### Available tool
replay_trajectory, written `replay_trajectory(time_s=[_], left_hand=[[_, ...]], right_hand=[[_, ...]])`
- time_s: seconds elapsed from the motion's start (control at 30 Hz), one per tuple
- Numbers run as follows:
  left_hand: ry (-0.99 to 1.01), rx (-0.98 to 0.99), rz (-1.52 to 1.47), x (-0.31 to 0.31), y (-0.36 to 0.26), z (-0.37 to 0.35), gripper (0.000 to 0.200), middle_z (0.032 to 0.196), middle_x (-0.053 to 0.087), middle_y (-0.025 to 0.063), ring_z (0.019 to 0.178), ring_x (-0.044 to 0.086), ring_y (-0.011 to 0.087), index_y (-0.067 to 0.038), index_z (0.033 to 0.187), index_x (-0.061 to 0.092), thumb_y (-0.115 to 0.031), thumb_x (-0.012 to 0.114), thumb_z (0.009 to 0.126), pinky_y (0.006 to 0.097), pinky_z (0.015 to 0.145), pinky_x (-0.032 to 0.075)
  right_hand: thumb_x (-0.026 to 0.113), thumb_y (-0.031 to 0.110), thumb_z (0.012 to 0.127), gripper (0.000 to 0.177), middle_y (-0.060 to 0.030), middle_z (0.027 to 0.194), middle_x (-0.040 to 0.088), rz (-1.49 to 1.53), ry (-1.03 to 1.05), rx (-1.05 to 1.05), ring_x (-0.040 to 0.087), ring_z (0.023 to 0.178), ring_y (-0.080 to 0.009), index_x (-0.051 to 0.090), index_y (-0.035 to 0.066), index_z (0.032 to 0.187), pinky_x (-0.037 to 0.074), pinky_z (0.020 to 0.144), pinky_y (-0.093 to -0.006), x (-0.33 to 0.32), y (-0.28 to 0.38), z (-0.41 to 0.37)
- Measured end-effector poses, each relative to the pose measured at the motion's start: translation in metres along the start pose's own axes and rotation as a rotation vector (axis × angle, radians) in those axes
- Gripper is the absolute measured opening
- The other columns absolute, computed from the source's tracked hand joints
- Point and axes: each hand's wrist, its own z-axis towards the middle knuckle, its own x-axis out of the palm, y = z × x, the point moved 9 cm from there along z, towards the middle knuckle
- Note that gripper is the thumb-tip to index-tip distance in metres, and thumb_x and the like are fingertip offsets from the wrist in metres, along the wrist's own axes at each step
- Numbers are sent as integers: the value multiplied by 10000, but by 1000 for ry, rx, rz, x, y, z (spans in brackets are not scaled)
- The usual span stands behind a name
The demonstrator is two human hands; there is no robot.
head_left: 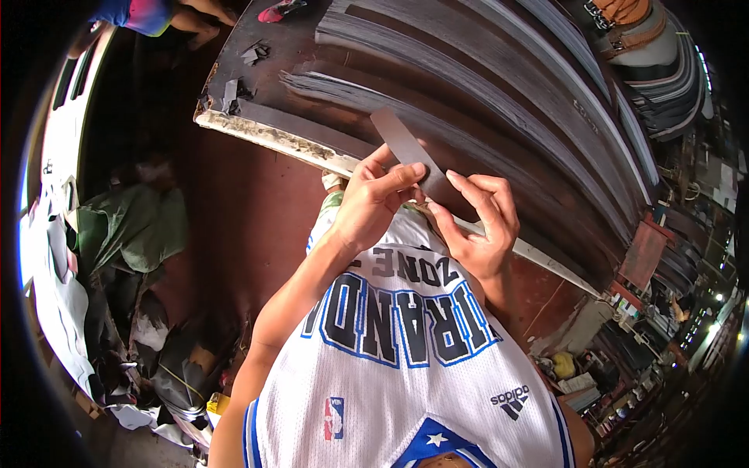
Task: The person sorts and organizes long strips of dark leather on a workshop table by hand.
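A flat, dark grey strip (399, 139) with a rounded far end slants up and away from me, over the edge of the work table. My left hand (374, 191) is closed on its middle, thumb pressed on top and fingers curled beneath. At the strip's near end is my right hand (485, 226), its index fingertip on the side edge and its thumb just below, pinching that end. The other right fingers are bent and stand off the strip.
On the dark table (257, 70) lie long stacks of thin dark strips (437, 58). Small dark scraps (232, 95) sit near its left corner. Green cloth (133, 226) and piled material fill the left side. A person (148, 14) is at the top left. Belts (624, 15) hang at the top right.
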Motion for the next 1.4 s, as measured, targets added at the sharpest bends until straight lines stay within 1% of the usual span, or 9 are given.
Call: replay_trajectory(time_s=[0.27, 0.43, 0.6, 0.7, 0.83, 1.07, 1.23, 1.33, 1.4], left_hand=[[139, -60, -10, 43, 4, 4, 327, 1011, 661, 45, 892, 638, 136, -46, 1213, 559, -83, 635, 897, 314, 796, 518], [240, -47, 33, 68, 2, 11, 334, 1000, 662, 56, 825, 650, 127, -39, 1181, 577, -26, 668, 860, 260, 664, 554], [271, -72, 89, 86, 3, 12, 310, 971, 657, 48, 813, 606, 117, -25, 1152, 585, -22, 679, 857, 258, 701, 506], [280, -65, 126, 89, 2, 13, 307, 961, 655, 48, 794, 604, 117, -22, 1147, 589, -24, 682, 854, 255, 700, 505], [284, -49, 166, 90, 1, 14, 283, 949, 653, 44, 790, 602, 110, -19, 1125, 602, -26, 682, 853, 249, 702, 502], [237, 62, 362, 76, -20, 9, 153, 883, 631, 20, 763, 602, 106, -42, 1006, 615, -108, 673, 880, 260, 681, 516], [193, 219, 410, 74, -38, 5, 161, 907, 633, 11, 771, 593, 94, -36, 1037, 600, -98, 656, 900, 252, 681, 511], [177, 267, 458, 74, -40, 6, 157, 912, 623, -9, 770, 563, 69, -40, 1050, 592, -103, 637, 914, 235, 667, 476], [173, 290, 539, 76, -39, 4, 160, 909, 622, -18, 772, 555, 59, -41, 1048, 595, -115, 640, 914, 233, 671, 476]], right_hand=[[809, 25, 667, 502, -77, 986, 582, -67, -108, -53, 594, 784, -158, 669, 57, 1148, 507, 659, -266, -32, 11, -3], [815, 24, 640, 504, -70, 962, 592, -113, -194, -63, 584, 839, -171, 675, 52, 1123, 493, 696, -275, -50, 14, -10], [789, -7, 644, 445, -105, 973, 592, -129, -254, -27, 586, 841, -208, 672, 1, 1074, 488, 706, -301, -63, 14, -17], [824, 16, 628, 513, -78, 969, 603, -161, -281, -30, 593, 832, -170, 678, 57, 1118, 491, 690, -267, -66, 15, -18], [819, 13, 637, 493, -94, 973, 618, -147, -300, -39, 598, 841, -198, 678, 49, 1108, 493, 713, -288, -68, 16, -19], [775, 11, 710, 443, -134, 994, 617, -44, -213, 108, 606, 880, -279, 644, 37, 1133, 494, 764, -366, -46, 7, -13], [714, 101, 817, 392, -173, 991, 625, 35, -137, 100, 619, 886, -319, 597, 18, 1181, 489, 771, -387, -31, 1, -7], [628, 112, 920, 213, -9, 897, 593, 404, -118, 372, 519, 763, -70, 611, -10, 1093, 422, 682, -215, -19, -36, -15], [625, 108, 923, 155, 14, 848, 577, 456, -115, 370, 486, 728, -44, 615, -7, 1027, 397, 651, -195, -19, -37, -6]])
